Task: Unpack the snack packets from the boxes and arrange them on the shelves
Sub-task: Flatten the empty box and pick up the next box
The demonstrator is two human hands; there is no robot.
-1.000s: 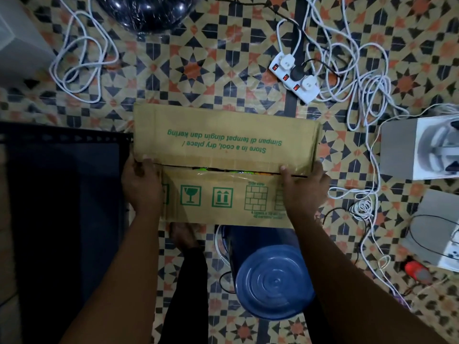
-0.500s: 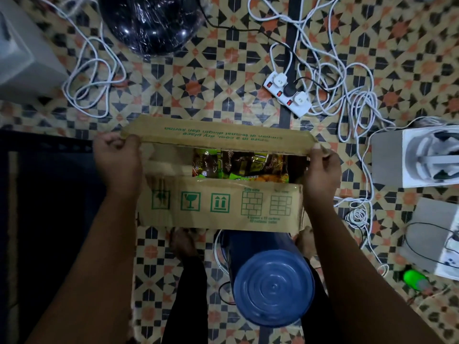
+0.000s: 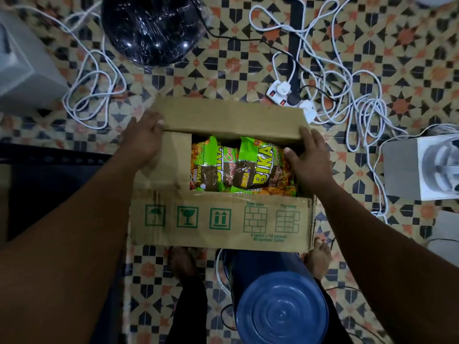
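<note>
We have the box (image 3: 221, 219) at the centre of view, our left hand (image 3: 144, 140) and right hand (image 3: 308, 155) flat with straight fingers on its twelve-o'clock flap (image 3: 233, 120), which might spring shut over the snack packets (image 3: 243, 165) inside.

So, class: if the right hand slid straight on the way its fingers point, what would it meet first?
Probably the far flap of the cardboard box: the right hand has fingertips already at its edge, though depth is unclear.
</note>
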